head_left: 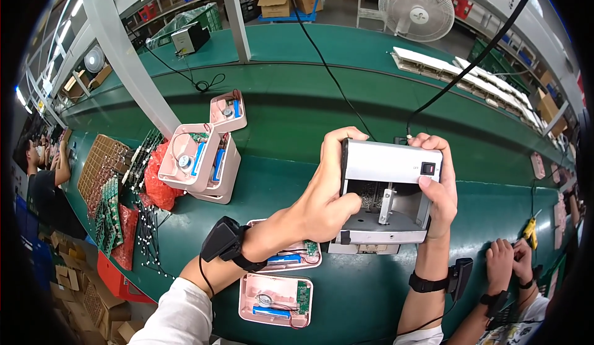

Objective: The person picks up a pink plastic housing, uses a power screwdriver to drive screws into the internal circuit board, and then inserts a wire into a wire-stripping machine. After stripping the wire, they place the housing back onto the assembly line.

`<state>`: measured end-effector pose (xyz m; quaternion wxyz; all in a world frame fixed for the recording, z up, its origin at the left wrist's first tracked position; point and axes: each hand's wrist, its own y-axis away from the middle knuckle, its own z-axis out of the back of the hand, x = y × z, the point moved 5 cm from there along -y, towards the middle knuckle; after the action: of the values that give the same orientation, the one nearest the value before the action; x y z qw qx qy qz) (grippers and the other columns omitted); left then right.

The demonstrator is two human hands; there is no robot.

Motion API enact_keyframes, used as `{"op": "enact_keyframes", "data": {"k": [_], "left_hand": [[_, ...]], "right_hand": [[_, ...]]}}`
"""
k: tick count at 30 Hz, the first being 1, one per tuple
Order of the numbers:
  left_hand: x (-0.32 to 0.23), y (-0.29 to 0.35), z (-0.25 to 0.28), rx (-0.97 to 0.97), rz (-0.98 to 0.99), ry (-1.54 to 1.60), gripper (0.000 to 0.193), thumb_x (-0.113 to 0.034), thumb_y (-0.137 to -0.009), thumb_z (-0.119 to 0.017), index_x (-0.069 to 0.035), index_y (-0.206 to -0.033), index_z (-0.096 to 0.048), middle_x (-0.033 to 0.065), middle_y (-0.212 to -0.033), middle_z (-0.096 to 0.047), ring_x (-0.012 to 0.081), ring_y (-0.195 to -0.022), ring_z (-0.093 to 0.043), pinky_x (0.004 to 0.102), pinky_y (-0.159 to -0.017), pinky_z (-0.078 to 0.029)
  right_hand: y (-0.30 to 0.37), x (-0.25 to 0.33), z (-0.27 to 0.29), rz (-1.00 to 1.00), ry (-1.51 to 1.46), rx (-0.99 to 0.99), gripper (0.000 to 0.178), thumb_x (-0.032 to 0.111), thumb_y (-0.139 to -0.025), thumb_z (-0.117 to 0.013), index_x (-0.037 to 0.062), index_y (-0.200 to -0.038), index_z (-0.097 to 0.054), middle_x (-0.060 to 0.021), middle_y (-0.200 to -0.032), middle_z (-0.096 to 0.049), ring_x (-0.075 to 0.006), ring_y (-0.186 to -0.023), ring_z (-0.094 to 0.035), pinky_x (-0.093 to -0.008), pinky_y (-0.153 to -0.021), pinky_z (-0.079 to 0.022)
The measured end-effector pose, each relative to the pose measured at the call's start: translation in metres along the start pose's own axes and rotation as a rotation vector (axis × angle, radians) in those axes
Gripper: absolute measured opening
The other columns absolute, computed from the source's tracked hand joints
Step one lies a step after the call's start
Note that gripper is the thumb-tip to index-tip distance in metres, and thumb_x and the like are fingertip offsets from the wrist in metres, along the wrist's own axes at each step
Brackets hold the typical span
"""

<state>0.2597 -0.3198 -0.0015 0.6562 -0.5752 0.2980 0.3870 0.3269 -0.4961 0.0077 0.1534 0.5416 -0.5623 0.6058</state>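
Both my hands hold a silver, box-shaped machine that looks like a screw feeder, with a rocker switch and an open front. My left hand is closed round its left side, thumb at the opening. On the right side my right hand grips it, thumb just below the switch. Whether its base touches the bench cannot be seen. Below my left forearm lies a pink housing with a blue battery, wires and a green circuit board. Another pink housing behind it is partly covered by my forearm.
Pink housings stand stacked at the left, beside a red plastic bag and circuit boards. A black cable hangs down behind the machine. At the right are another person's hands and a yellow tool.
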Motion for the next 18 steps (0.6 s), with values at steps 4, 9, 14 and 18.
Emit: {"op": "enact_keyframes", "data": {"k": [4, 9, 14, 18], "left_hand": [[-0.005, -0.001, -0.004, -0.02, 0.098, 0.092, 0.081, 0.001, -0.064, -0.052, 0.0, -0.141, -0.029, 0.0178, -0.133, -0.042, 0.0254, -0.126, -0.041, 0.0334, -0.112, -0.03], [0.017, 0.004, -0.004, -0.062, 0.53, 0.265, 0.071, 0.0, -0.072, -0.053, -0.001, -0.14, -0.032, 0.0146, -0.125, -0.046, 0.0214, -0.113, -0.045, 0.0281, -0.102, -0.037], [0.031, 0.004, -0.014, -0.086, 0.615, 0.208, 0.062, -0.004, -0.078, -0.055, 0.001, -0.137, -0.036, 0.0141, -0.123, -0.047, 0.02, -0.112, -0.046, 0.0277, -0.1, -0.039], [0.03, 0.0, -0.008, -0.001, 0.671, 0.074, 0.068, -0.01, -0.084, -0.06, 0.001, -0.143, -0.029, 0.0181, -0.133, -0.044, 0.0241, -0.124, -0.045, 0.0324, -0.107, -0.038]], "right_hand": [[0.0, 0.003, 0.003, -0.073, 0.003, -0.054, 0.045, 0.014, -0.077, -0.061, 0.0018, -0.12, -0.053, -0.0112, -0.114, -0.054, -0.0226, -0.115, -0.051, -0.0361, -0.109, -0.036], [-0.001, -0.012, 0.006, -0.471, -0.064, -0.173, 0.04, 0.012, -0.081, -0.061, 0.0027, -0.12, -0.057, -0.0079, -0.108, -0.058, -0.0169, -0.104, -0.055, -0.0294, -0.098, -0.041], [0.004, -0.042, 0.028, -0.597, -0.094, -0.192, 0.038, 0.007, -0.083, -0.061, 0.003, -0.121, -0.059, -0.005, -0.105, -0.061, -0.0133, -0.098, -0.056, -0.0251, -0.092, -0.042], [0.004, -0.035, 0.026, -0.516, 0.005, -0.206, 0.039, 0.007, -0.083, -0.062, 0.0025, -0.122, -0.059, -0.0046, -0.107, -0.062, -0.0134, -0.1, -0.056, -0.0255, -0.093, -0.041]]}}
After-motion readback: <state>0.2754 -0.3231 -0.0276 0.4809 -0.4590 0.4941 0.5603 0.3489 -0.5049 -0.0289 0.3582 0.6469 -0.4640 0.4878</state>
